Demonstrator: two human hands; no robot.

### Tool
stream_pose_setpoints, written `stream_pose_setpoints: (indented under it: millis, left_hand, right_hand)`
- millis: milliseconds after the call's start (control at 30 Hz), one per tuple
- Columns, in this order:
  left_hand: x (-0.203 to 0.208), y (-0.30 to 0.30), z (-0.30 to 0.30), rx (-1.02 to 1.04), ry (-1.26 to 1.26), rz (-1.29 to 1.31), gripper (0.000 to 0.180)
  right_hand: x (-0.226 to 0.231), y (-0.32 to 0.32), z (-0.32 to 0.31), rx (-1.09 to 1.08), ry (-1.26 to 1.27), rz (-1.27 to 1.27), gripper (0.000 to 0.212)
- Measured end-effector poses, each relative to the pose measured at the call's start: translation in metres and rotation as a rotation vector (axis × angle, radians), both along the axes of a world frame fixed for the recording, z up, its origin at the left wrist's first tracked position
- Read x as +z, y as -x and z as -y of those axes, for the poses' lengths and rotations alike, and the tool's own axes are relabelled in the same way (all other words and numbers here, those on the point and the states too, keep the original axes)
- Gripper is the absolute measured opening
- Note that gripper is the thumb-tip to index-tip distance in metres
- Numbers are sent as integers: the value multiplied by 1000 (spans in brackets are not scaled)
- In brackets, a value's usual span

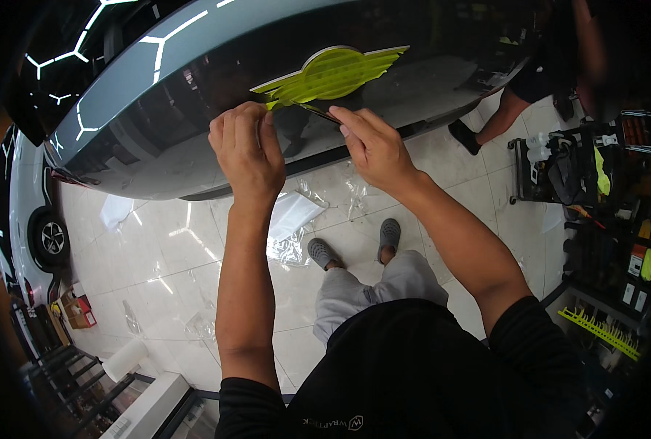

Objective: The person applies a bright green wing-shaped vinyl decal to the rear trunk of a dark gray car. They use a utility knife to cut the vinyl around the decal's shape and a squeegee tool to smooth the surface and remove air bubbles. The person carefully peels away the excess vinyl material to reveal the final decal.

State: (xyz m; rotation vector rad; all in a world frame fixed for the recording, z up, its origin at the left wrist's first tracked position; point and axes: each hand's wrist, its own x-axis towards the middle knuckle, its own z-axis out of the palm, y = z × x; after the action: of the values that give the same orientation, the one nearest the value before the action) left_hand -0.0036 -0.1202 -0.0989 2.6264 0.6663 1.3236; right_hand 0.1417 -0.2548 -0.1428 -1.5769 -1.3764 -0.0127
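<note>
A wing-shaped emblem with a round middle is on the glossy dark car panel, covered in yellow-green film. My left hand is closed in a pinch at the film's lower left end, where a bit of yellow-green film shows by the fingertips. In my right hand is a slim dark pen-like tool, its thin tip pointing left at the lower edge of the film. The tool's exact kind is too small to tell.
Clear plastic scraps and a white sheet lie on the tiled floor below the car. Another person's leg is at the upper right. A black tool cart stands on the right, a white car on the left.
</note>
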Motion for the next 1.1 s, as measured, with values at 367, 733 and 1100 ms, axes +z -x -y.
stream_pose_setpoints:
  millis: [367,733,1100]
  left_hand:
    - [-1,-13,20,128,190,81,29]
    - [-10,-35,36,398,234,101,16]
    - [9,-59,47,283,1042,600,18]
  right_hand:
    - [-7,-7,17,-11,24,-39,29]
    - [2,-7,23,2,-51,-140,27]
    - [-14,-21,97,-70,128,-312,25]
